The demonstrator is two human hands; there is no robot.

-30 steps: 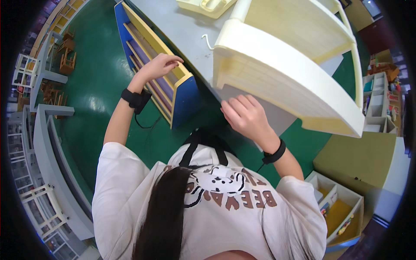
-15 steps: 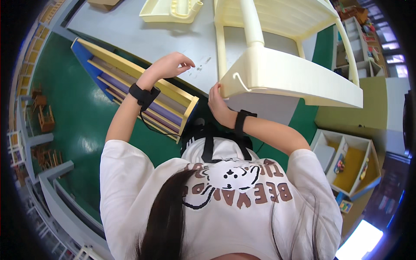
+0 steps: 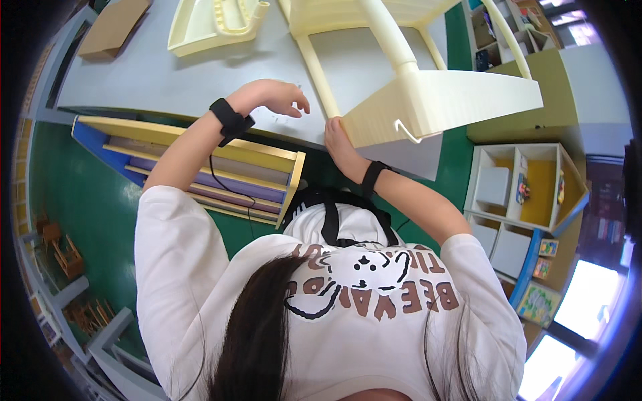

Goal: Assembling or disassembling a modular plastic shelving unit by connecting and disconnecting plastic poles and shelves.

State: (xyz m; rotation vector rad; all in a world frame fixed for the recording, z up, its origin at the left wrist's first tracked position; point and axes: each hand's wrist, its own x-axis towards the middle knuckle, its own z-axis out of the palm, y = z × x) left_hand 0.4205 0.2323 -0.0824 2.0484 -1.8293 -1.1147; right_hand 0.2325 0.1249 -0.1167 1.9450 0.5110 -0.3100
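Clock positions are from the middle of the view. There's a lot going on around the cream stand (image 3: 468,100), which is at 1 o'clock over the end of the grey table (image 3: 150,77) and juts past the edge from this angle. At 11 there's a cream tray (image 3: 214,45), with a brown cardboard box (image 3: 115,25) out at 10. The awkward one is the book rack (image 3: 271,155) at 9, parked right along the near edge of the table, under the left forearm. Over at 3 there's a cubby shelf (image 3: 540,194), with an olive cabinet (image 3: 555,100) at 2.

Material-wise, the stand looks like plastic: round tube legs, one wide flat panel with fine ribbing, and a thin white hook (image 3: 406,134) on its corner. The tray looks like similar plastic, shallow with raised walls. The book rack is blue and yellow boards with long slats.

Right hand (image 3: 344,152) touches the panel's lower left corner; can't tell if that grip is really pinching it. Left hand (image 3: 277,97) hangs at 11, grip loose, fingers apart and half curled.
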